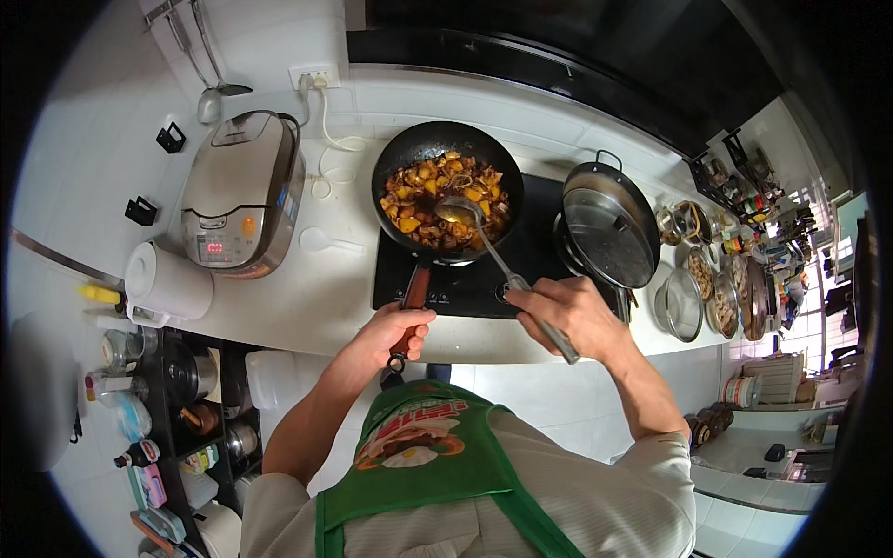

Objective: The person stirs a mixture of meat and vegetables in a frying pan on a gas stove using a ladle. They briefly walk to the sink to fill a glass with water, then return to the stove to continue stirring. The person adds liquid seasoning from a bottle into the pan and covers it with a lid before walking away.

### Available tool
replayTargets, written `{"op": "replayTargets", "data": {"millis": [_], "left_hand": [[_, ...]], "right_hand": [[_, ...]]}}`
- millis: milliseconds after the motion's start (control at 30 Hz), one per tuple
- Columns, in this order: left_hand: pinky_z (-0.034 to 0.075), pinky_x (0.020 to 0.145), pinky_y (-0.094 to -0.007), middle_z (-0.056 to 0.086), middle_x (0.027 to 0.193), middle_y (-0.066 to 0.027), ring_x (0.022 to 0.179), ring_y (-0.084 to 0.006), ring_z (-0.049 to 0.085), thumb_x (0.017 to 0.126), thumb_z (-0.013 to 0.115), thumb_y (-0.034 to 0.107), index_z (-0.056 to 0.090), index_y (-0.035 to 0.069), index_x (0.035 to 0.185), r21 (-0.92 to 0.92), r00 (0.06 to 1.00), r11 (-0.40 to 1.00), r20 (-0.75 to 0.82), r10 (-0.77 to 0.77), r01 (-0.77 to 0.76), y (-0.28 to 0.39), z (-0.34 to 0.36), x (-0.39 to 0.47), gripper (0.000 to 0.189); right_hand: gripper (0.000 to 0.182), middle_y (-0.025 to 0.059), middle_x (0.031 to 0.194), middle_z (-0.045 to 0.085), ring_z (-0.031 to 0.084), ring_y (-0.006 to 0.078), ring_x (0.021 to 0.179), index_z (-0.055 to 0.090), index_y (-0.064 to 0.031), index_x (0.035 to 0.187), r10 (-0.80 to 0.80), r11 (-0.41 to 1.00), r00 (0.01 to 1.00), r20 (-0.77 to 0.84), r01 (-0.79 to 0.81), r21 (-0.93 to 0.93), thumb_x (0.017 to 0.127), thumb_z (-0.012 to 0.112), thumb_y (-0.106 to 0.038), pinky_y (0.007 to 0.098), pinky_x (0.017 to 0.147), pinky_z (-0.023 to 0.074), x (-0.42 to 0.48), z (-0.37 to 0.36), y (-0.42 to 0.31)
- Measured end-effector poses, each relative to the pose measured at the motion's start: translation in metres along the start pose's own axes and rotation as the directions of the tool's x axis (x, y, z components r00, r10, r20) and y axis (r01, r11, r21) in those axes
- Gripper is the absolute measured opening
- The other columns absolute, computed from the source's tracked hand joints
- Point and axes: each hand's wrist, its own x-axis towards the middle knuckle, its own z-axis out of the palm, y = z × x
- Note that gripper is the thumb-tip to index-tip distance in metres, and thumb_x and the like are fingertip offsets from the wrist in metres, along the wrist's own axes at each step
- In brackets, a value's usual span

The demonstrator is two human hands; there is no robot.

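My left hand point(400, 332) is closed around the reddish-brown handle of a black wok point(391, 150), which stands on the left part of a black cooktop point(474, 289). Brown, sauced chunks of food with yellow-orange pieces point(425, 183) fill the wok's bottom. In my right hand point(575, 314) is the handle of a metal ladle point(460, 209); its bowl rests in the food, near the wok's middle. A black pan point(601, 178) with a glass lid point(603, 237) leaning in it sits on the cooktop's right side.
Left of the wok are a white spoon point(324, 240), a rice cooker point(237, 171) and a white pitcher point(171, 282). A glass bowl point(678, 307) and several food bowls stand at the right. The range hood point(558, 42) overhangs the back. Below left is a black shelf unit point(174, 425).
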Motion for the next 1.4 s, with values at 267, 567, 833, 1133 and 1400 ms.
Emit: {"op": "replayTargets", "data": {"millis": [267, 567, 833, 1133, 1400], "left_hand": [[0.041, 0.046, -0.0285, 0.058, 0.073, 0.0021, 0.055, -0.0089, 0.052, 0.097, 0.077, 0.018, 0.059, 0.012, 0.089, 0.012, 1.0, 1.0, 0.003, -0.001, 0.001, 0.001, 0.006, 0.0, 0.021], [0.04, 0.046, -0.0288, 0.059, 0.074, 0.0023, 0.056, -0.0093, 0.053, 0.098, 0.076, 0.02, 0.06, 0.012, 0.09, -0.014, 1.0, 1.0, 0.003, 0.004, -0.004, -0.002, 0.006, 0.006, 0.02], [0.042, 0.047, -0.0295, 0.059, 0.074, 0.0021, 0.056, -0.0098, 0.054, 0.097, 0.077, 0.019, 0.059, 0.012, 0.09, -0.006, 1.0, 1.0, 0.003, -0.003, 0.003, -0.002, 0.011, 0.001, 0.021], [0.042, 0.047, -0.0297, 0.059, 0.074, 0.0022, 0.057, -0.0095, 0.053, 0.098, 0.076, 0.02, 0.059, 0.012, 0.091, -0.03, 1.0, 1.0, 0.006, 0.001, -0.001, -0.005, 0.003, 0.004, 0.02], [0.041, 0.046, -0.0292, 0.059, 0.074, 0.002, 0.056, -0.0092, 0.053, 0.097, 0.077, 0.019, 0.06, 0.011, 0.092, -0.024, 1.0, 1.0, 0.002, 0.007, -0.007, -0.005, 0.008, 0.005, 0.02]], "right_hand": [[0.032, 0.0146, 0.079, 0.067, 0.068, 0.033, 0.062, 0.072, -0.0029, 0.118, 0.007, 0.989, 0.996, -0.093, -0.02, -0.144, 0.087, 0.075, -0.011, 0.0433, 0.055, 0.0564, 0.033, 0.083, 0.073], [0.018, 0.0138, 0.073, 0.069, 0.07, 0.0352, 0.061, 0.072, -0.0054, 0.106, 0.196, 0.962, 0.936, -0.292, -0.241, -0.128, 0.092, 0.073, -0.017, 0.044, 0.052, 0.0575, 0.019, 0.1, 0.096], [0.022, 0.0171, 0.077, 0.071, 0.072, 0.0343, 0.064, 0.072, 0.0016, 0.111, 0.234, 0.969, 0.883, -0.408, -0.179, 0.168, 0.091, 0.074, -0.006, 0.0405, 0.057, 0.059, 0.027, 0.112, 0.044], [0.027, 0.0118, 0.079, 0.07, 0.071, 0.0291, 0.061, 0.073, -0.0026, 0.113, 0.099, 0.994, 0.986, -0.137, -0.103, -0.024, 0.087, 0.076, -0.005, 0.0375, 0.057, 0.0607, -0.008, 0.012, 0.024], [0.027, 0.0108, 0.075, 0.065, 0.064, 0.0309, 0.056, 0.072, -0.0036, 0.114, 0.09, 0.983, 0.992, -0.084, -0.102, -0.151, 0.088, 0.075, -0.01, 0.0409, 0.051, 0.0543, -0.002, 0.083, 0.061]]}}
